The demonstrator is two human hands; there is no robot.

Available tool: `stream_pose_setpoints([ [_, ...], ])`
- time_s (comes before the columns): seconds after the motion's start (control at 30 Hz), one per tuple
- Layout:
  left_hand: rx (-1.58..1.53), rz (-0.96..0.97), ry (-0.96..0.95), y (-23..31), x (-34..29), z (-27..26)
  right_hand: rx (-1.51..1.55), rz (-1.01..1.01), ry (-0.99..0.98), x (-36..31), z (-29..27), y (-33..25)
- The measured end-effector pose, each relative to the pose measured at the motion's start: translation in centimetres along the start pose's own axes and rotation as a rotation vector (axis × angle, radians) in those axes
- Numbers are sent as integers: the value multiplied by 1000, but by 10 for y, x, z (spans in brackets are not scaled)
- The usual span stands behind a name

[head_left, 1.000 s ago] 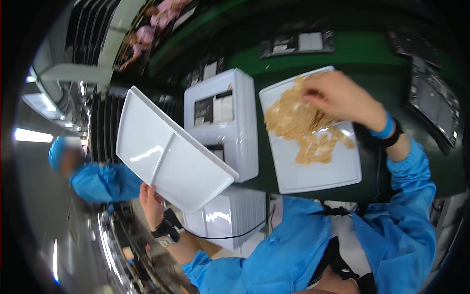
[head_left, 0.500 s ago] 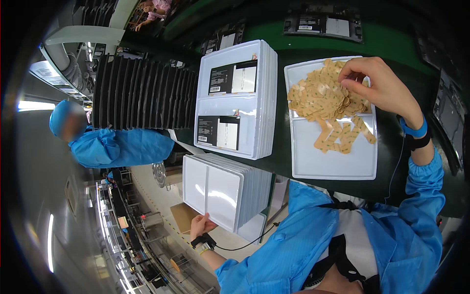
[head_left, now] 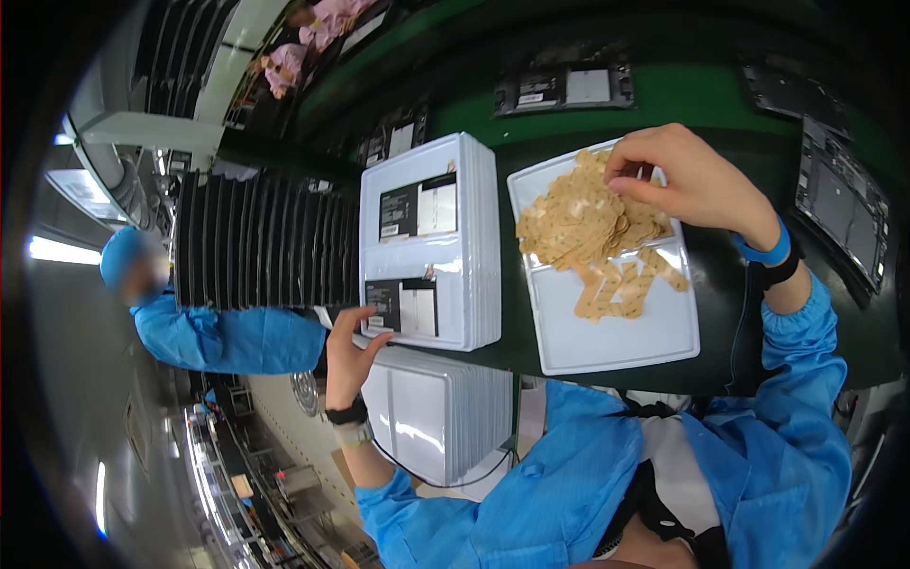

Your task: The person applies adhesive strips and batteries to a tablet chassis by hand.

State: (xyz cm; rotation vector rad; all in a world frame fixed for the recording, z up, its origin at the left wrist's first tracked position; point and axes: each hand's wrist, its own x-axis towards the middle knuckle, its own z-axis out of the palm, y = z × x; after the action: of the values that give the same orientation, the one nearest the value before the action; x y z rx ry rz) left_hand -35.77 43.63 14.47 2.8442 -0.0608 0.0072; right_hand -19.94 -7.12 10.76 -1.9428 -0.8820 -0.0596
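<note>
The person's left hand [head_left: 349, 353] reaches up from the near edge of the bench with its fingers spread and nothing between them. Its fingertips come against the near corner of the upper stack of white trays [head_left: 431, 242], just beside the dark label [head_left: 402, 309] on the top tray. A second stack of white trays [head_left: 438, 412] lies right of that wrist, lower and closer to the body, apart from the hand.

The right hand [head_left: 684, 180] is farther off, curled over a flat white tray [head_left: 621, 332]. Its thumb and forefinger close narrowly at the far edge of the heap of tan strips [head_left: 580, 223]; whether a strip is pinched between them cannot be told, since the fingers hide the tips. A few loose strips [head_left: 621, 284] lie nearer than the grip, toward the middle of the tray. The blue wristband [head_left: 766, 251] sits just behind the hand.

By the look of it, the step in hand is picking one strip off the heap while the other hand steadies or takes the top tray. The next move would call for peeling off a single thin piece without dragging its neighbours, and a firm hold on the tray's corner.

Beyond the left hand stands a row of dark ribbed trays [head_left: 256, 242]; past the right, a green belt [head_left: 682, 95] carries dark flat parts [head_left: 567, 87].
</note>
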Motion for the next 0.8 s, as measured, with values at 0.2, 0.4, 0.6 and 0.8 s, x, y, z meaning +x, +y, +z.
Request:
stream_pose_setpoints([
  [0.2, 252, 218, -225, 3, 84, 13, -67, -26, 10, -2, -7, 9],
  [0.4, -203, 72, -127, 44, 101, -11, 9, 27, 35, -6, -15, 3],
  [0.6, -823, 392, -36, 138, 167, 26, 377, 48, 253, 16, -3, -9],
  [0.8, -977, 511, -226, 245, 247, 70, 605, 53, 595, 26, -21, 7],
])
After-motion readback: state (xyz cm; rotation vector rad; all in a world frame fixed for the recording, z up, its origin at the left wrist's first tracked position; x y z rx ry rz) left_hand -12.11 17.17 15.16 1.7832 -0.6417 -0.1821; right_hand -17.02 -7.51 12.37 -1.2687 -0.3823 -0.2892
